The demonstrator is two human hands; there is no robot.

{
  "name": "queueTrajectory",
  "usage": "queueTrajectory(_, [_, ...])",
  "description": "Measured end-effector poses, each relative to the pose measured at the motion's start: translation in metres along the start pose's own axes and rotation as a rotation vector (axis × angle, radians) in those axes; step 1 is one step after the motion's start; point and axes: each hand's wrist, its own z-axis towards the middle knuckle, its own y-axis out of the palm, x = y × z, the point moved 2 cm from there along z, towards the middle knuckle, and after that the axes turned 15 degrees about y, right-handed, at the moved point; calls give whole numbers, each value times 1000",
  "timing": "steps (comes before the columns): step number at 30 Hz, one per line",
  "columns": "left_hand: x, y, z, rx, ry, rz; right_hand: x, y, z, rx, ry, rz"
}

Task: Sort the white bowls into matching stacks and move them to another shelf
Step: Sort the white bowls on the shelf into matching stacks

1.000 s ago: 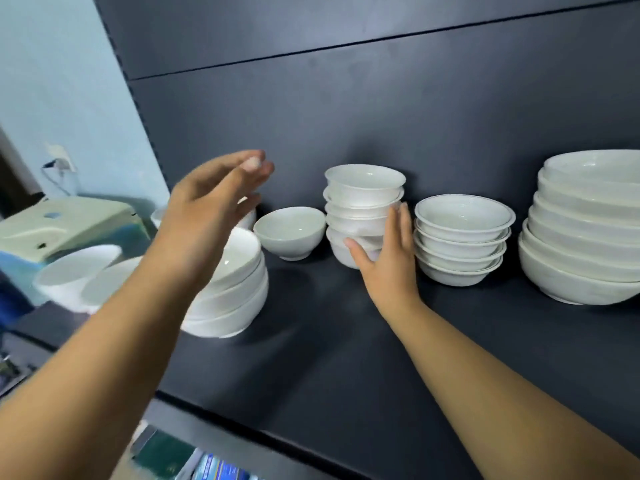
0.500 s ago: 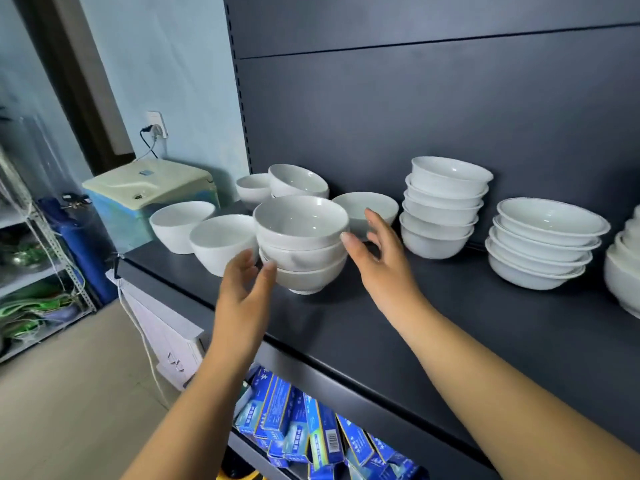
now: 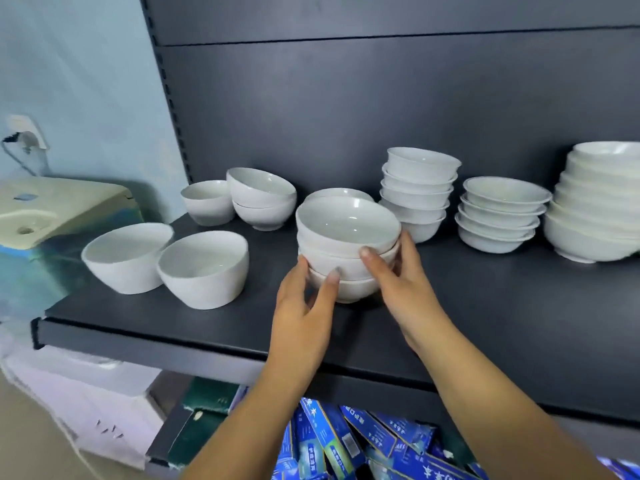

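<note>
Your left hand (image 3: 304,306) and right hand (image 3: 405,285) clasp opposite sides of the three-bowl stack (image 3: 346,237), apparently resting on the shelf (image 3: 485,323); cup the bottom bowl and lift level so nothing slides.

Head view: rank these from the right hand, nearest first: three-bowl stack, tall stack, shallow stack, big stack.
1. Three-bowl stack: gripped by the right hand, front centre.
2. Tall stack: just behind the hand.
3. Shallow stack: farther right.
4. Big stack: far right edge.
</note>
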Motion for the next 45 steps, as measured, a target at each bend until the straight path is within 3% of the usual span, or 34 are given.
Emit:
queueTrajectory(11, [13, 60, 10, -341, -7, -216, -3, -67, -32, 425, -92, -76])
queueTrajectory(19, [19, 94, 9, -474, 29, -122, -16, -116, -32, 385, -47, -214])
queueTrajectory(32, [12, 91, 9, -411, -83, -111, -6, -110, -36, 552, -3, -273])
queueTrajectory(35, [17, 84, 10, -315, -110, -198, -15, -97, -52, 726, -123, -350])
queueTrajectory(39, [31, 46, 7, -140, -109, -259, -35, -64, -64, 803, -436, -430])
queueTrajectory(42, [43, -6, 4, -74, 18, -244, -42, -25, -64, 736, -597, -451])
queueTrajectory(45, [52, -72, 2, 18, 184, -90, -40, 28, -53, 591, -530, -421])
